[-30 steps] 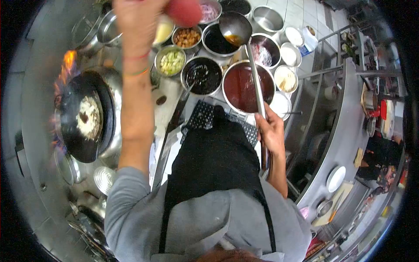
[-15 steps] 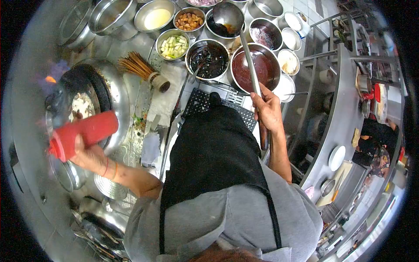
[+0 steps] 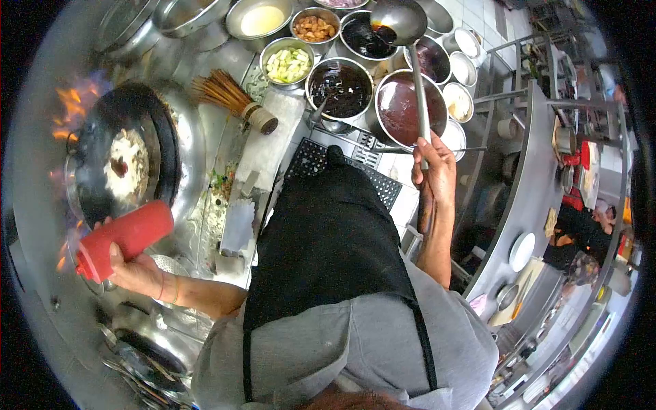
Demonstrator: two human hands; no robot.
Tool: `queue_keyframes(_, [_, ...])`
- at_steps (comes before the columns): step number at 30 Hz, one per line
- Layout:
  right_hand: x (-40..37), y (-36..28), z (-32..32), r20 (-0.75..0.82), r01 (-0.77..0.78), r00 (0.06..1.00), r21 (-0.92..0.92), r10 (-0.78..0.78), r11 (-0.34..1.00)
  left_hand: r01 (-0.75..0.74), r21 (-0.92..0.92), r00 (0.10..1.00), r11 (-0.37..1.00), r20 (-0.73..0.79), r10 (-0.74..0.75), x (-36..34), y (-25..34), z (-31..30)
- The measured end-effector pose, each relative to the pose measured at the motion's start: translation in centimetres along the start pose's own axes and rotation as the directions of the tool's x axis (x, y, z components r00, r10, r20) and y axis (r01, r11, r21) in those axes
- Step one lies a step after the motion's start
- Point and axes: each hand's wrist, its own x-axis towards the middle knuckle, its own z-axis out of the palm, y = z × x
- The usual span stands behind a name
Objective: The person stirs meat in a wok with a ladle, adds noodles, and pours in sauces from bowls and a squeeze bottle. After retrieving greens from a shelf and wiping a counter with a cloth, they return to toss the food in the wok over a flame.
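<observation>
While flames rise along the far side of the wok, the step in hand looks like a seasoning one: the left hand has its fingers wrapped round a red bottle, thumb on the near side, some fingertips hidden behind it. The bottle lies almost level at the wok's near edge, nozzle turned away from the pale food, which sits in the wok with a dark reddish patch at its middle. The right hand is closed on the handle of a ladle, whose bowl, holding some dark liquid, is above the pots. From here, a move would seem to call for a level ladle, so nothing drips, and for the bottle to be kept clear of the fire. Counted, there are one wok, one bottle, one ladle and one brush; one bowl each of green pieces, brown chunks and yellow liquid; two pots of black sauce; one large pot of red-brown sauce; and four small containers with white contents, the lowest partly covered. The stacked pans at upper left are too cut off to count.
</observation>
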Motion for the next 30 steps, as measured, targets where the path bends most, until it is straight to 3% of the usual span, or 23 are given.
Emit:
queue_keyframes(7, [-1.1,-1.6,0.8,-0.004,-0.029,1.0,0.062,0.029,0.998,0.018,0.007,0.996,1.0,-0.086,-0.017,-0.1,-0.3,-4.5])
queue_keyframes(12, [-2.4,-2.4,0.7,-0.037,-0.059,0.998,-0.118,0.055,0.991,0.055,0.042,0.989,0.998,-0.14,-0.049,-0.7,-0.4,-8.7])
queue_keyframes(14, [-2.7,-2.6,1.1,0.02,-0.042,0.999,-0.12,0.045,0.992,0.042,0.109,0.979,0.993,-0.202,-0.019,-1.4,0.3,-8.9])
queue_keyframes(15, [-2.5,-2.5,1.6,0.179,-0.031,0.983,-0.056,0.041,0.998,0.026,0.115,0.959,0.993,-0.283,0.008,-1.8,-0.1,-9.4])
queue_keyframes(18, [-1.2,-1.6,3.2,0.497,-0.141,0.866,0.131,0.058,0.981,0.131,0.101,0.945,0.986,-0.314,-0.094,-3.4,0.7,-10.9])
queue_keyframes(22, [-0.7,-0.5,9.5,0.745,-0.361,0.632,0.04,0.213,0.932,0.151,0.109,0.931,0.983,-0.349,-0.104,-5.3,2.4,-13.8])
queue_keyframes(24, [-0.6,1.1,13.6,0.795,-0.329,0.543,-0.096,0.272,0.939,0.2,0.2,0.922,0.959,-0.369,-0.116,-6.3,3.0,-15.5])
queue_keyframes(26, [-1.4,2.3,18.4,0.764,-0.315,0.528,-0.228,0.37,0.921,0.208,0.226,0.912,0.952,-0.396,-0.105,-7.4,3.6,-16.7])
queue_keyframes(28, [-0.7,4.6,22.9,0.805,-0.328,0.396,-0.325,0.441,0.887,0.23,0.222,0.899,0.948,-0.42,-0.119,-8.1,4.5,-17.4])
queue_keyframes(30, [-1.2,6.8,28.1,0.801,-0.211,0.376,-0.416,0.466,0.885,0.221,0.205,0.884,0.954,-0.456,-0.106,-9.0,4.6,-18.0])
